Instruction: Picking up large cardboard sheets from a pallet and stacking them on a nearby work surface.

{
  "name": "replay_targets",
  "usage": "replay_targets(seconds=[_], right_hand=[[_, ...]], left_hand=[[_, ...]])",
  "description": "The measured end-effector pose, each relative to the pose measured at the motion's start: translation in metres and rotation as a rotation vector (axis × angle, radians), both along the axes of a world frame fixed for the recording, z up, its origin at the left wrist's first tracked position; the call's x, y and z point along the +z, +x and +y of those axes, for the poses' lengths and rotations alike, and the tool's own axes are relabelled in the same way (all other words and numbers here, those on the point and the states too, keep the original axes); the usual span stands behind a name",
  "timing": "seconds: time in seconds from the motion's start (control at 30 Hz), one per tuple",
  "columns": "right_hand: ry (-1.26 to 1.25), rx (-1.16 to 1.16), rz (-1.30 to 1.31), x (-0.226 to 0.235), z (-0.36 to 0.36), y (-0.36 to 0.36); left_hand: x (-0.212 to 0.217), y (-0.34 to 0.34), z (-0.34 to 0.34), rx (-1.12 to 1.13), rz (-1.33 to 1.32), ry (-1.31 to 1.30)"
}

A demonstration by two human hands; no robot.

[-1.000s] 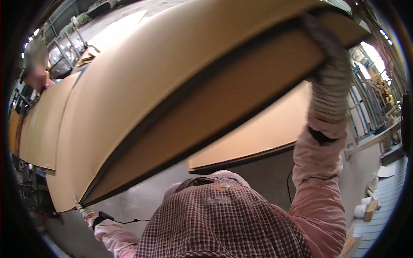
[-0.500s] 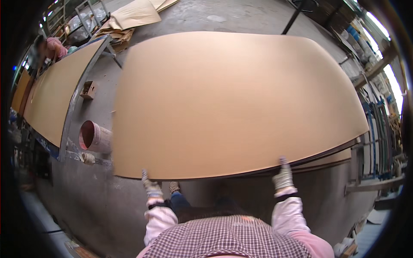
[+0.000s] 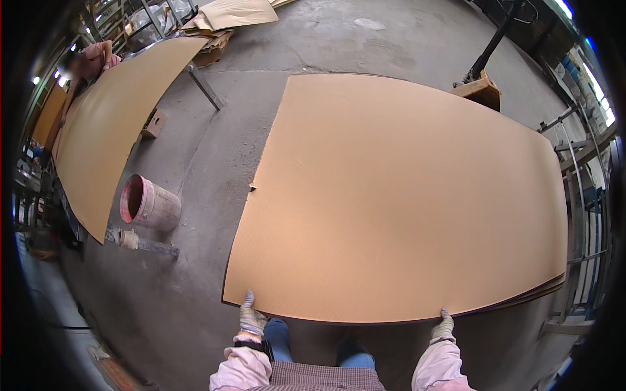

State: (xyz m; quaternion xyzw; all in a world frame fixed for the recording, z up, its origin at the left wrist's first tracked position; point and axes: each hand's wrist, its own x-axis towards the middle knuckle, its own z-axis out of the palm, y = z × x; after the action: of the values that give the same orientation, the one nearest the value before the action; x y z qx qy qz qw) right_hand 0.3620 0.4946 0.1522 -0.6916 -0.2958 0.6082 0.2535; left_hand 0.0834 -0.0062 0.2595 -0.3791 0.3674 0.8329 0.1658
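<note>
1. Grey concrete floor (image 3: 195,306); pink bucket (image 3: 149,204) left, second brown sheet (image 3: 111,130) beyond.
2. Large brown board (image 3: 404,202) lying flat atop stack, just ahead.
3. Gloved left hand (image 3: 250,318) and right hand (image 3: 443,326) curled on near edge, gripping.

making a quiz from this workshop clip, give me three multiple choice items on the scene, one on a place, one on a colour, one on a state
1. Where does the bucket stand?
A. on the concrete floor, left of the large board
B. on top of the large board
C. right of the large board

2. What colour is the large board?
A. white
B. light tan brown
C. dark green

3. What are the left hand and right hand doing?
A. hanging free
B. both gripping the bucket
C. both gloved, at the near edge of the board

Answers: 1 A, the bucket sits on bare floor between the two boards. 2 B, its whole face is tan. 3 C, gloved fingers touch the near edge at either end.
</note>
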Motion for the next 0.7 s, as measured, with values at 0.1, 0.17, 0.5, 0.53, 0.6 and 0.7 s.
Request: replay_targets(seconds=[0.1,0.17,0.5,0.53,0.6,0.7], right_hand=[[-0.119,0.097,0.024,0.004,0.008,0.005],[-0.142,0.126,-0.081,-0.004,0.027,0.008],[-0.128,0.216,-0.147,-0.044,0.092,0.061],[-0.129,0.221,-0.142,-0.06,0.103,0.069],[-0.148,0.128,-0.341,-0.085,0.148,0.115],[-0.072,0.354,-0.3,-0.067,0.144,0.1]], left_hand=[[-0.043,0.004,-0.003,-0.06,-0.079,0.009],[-0.103,-0.003,-0.003,-0.223,-0.17,-0.098],[-0.138,0.01,0.022,-0.051,-0.106,0.072],[-0.141,0.003,0.007,-0.006,-0.061,0.228],[-0.143,-0.03,0.002,-0.219,-0.119,-0.184],[-0.241,-0.073,-0.037,-0.584,-0.046,-1.089]])
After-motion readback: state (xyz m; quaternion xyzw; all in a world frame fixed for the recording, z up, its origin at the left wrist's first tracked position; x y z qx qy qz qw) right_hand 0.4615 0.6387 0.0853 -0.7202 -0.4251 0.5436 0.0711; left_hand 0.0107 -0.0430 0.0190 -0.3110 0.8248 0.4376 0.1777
